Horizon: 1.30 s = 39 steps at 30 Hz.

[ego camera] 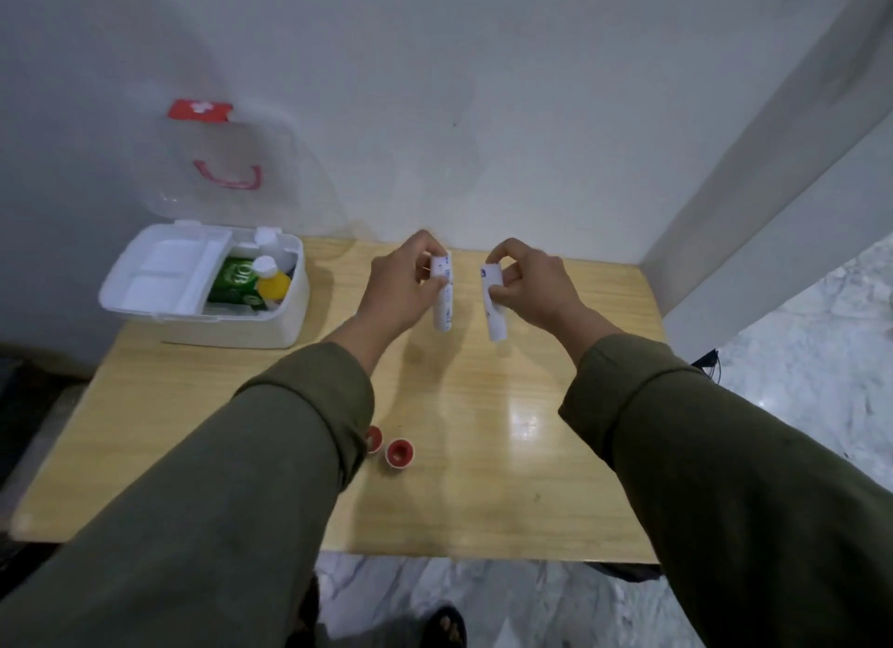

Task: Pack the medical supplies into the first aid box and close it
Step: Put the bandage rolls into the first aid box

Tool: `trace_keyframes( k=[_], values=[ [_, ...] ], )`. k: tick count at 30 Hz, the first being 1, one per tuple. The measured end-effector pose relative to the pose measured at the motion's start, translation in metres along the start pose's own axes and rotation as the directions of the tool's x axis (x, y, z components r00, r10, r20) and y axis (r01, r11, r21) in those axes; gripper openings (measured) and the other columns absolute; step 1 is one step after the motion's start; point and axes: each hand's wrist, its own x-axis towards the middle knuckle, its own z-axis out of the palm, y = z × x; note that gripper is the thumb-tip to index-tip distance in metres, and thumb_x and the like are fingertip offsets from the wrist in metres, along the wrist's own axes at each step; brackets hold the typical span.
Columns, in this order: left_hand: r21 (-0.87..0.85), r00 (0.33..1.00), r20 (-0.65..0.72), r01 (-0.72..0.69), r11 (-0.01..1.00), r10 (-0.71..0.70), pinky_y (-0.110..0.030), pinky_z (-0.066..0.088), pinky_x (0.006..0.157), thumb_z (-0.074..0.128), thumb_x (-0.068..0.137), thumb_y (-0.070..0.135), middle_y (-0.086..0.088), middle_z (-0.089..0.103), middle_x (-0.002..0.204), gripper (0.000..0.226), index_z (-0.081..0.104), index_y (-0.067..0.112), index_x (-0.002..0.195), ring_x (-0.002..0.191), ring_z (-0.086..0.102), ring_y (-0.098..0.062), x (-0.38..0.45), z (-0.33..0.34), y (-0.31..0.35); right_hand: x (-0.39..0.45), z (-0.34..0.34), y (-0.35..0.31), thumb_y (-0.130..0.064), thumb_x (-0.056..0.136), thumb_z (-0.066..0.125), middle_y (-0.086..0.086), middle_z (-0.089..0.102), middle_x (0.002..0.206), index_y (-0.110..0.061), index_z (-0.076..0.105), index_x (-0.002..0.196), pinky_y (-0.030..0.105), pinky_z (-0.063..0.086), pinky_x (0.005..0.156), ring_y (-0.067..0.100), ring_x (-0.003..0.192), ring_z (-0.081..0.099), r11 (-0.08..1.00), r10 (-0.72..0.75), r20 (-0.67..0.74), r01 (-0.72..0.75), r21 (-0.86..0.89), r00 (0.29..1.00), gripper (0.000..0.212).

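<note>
The white first aid box (241, 331) stands open at the table's back left, its clear lid (232, 154) with a red handle leaning against the wall. Inside it sit a white tray, a green packet (234, 280), a yellow-capped bottle (273, 283) and a white bottle. My left hand (403, 285) holds one white bandage roll (443, 304) upright above the table's middle. My right hand (531, 285) holds a second white bandage roll (494, 309) a short gap to the right. Two red-and-white tape rolls (398, 453) lie near my left sleeve, one partly hidden by it.
The wooden table (483, 502) stands against a grey wall, with a white pillar at the right. Marble floor shows to the right and below the table's front edge, where a sandalled foot shows.
</note>
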Motion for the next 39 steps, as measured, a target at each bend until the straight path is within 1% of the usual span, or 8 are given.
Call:
trace_keyframes(
  k=[2,4,8,18,26,30,35,39],
  values=[
    [0.033,0.998,-0.04,-0.04,0.999,0.041,-0.008,0.044,0.064,0.065,0.084,0.011,0.004,0.063,0.087,0.017,0.058,0.017,0.098,0.076,0.061,-0.004,0.006,-0.03,0.002,0.006,0.005,-0.026,-0.011,0.079,0.062,0.011,0.069,0.082,-0.023,0.056,0.099,0.026,0.047,0.064,0.025,0.08,0.061,0.999,-0.041,-0.038,0.041,-0.005,0.998,0.024],
    [0.043,0.995,-0.066,-0.067,0.997,0.07,-0.017,0.046,0.074,0.066,0.083,0.01,0.0,0.065,0.09,0.018,0.06,0.016,0.099,0.08,0.063,-0.009,0.01,-0.059,0.001,0.011,0.011,-0.052,-0.016,0.079,0.066,0.009,0.07,0.091,-0.025,0.056,0.098,0.033,0.052,0.074,0.024,0.089,0.064,0.997,-0.08,-0.087,0.08,-0.003,0.993,0.024],
    [0.024,0.994,-0.06,-0.091,0.996,0.092,-0.02,0.049,0.077,0.068,0.082,0.01,0.0,0.064,0.092,0.019,0.061,0.016,0.099,0.083,0.064,-0.011,0.012,-0.115,-0.01,0.016,0.029,-0.107,-0.018,0.078,0.067,-0.002,0.069,0.093,-0.027,0.055,0.096,0.029,0.047,0.07,0.019,0.091,0.064,0.991,-0.131,-0.171,0.135,0.012,0.977,0.023],
    [0.076,0.993,-0.007,-0.117,0.99,0.118,-0.018,0.046,0.074,0.071,0.081,0.011,0.001,0.064,0.096,0.023,0.061,0.016,0.101,0.087,0.063,-0.012,0.008,-0.22,-0.064,0.013,0.106,-0.202,-0.018,0.078,0.068,0.0,0.07,0.099,-0.027,0.054,0.096,0.032,0.052,0.076,0.017,0.095,0.066,0.982,-0.133,-0.28,0.164,0.094,0.951,0.024],
    [0.075,0.989,0.095,-0.121,0.99,0.113,-0.024,0.05,0.082,0.071,0.082,0.015,-0.003,0.068,0.103,0.02,0.06,0.021,0.098,0.097,0.065,-0.016,-0.002,-0.229,-0.11,0.003,0.159,-0.219,-0.016,0.077,0.067,0.0,0.07,0.101,-0.025,0.056,0.096,0.033,0.051,0.075,0.018,0.094,0.065,0.978,-0.107,-0.301,0.155,0.14,0.948,0.024],
    [0.083,0.985,0.123,-0.128,0.988,0.117,-0.019,0.047,0.073,0.071,0.082,0.016,-0.001,0.067,0.103,0.02,0.058,0.025,0.095,0.093,0.062,-0.012,0.0,-0.22,-0.123,0.0,0.177,-0.209,-0.019,0.079,0.067,0.002,0.067,0.105,-0.024,0.055,0.101,0.026,0.042,0.072,0.019,0.097,0.062,0.986,-0.095,-0.284,0.128,0.103,0.954,0.025],
    [0.079,0.977,0.189,-0.119,0.99,0.103,-0.021,0.048,0.075,0.073,0.08,0.015,0.002,0.066,0.098,0.019,0.059,0.023,0.09,0.093,0.063,-0.014,0.003,-0.21,-0.137,-0.002,0.19,-0.195,-0.021,0.081,0.066,0.004,0.066,0.103,-0.022,0.055,0.103,0.023,0.034,0.068,0.019,0.098,0.059,0.992,-0.088,-0.283,0.111,0.065,0.955,0.025],
    [0.109,0.967,0.232,-0.131,0.985,0.102,-0.017,0.045,0.071,0.071,0.082,0.015,-0.002,0.066,0.1,0.016,0.057,0.022,0.088,0.093,0.062,-0.017,0.006,-0.204,-0.146,0.002,0.193,-0.193,-0.019,0.081,0.064,0.004,0.065,0.103,-0.021,0.055,0.104,0.008,0.028,0.064,0.019,0.097,0.057,0.992,-0.111,-0.282,0.125,0.035,0.953,0.025]
  ],
)
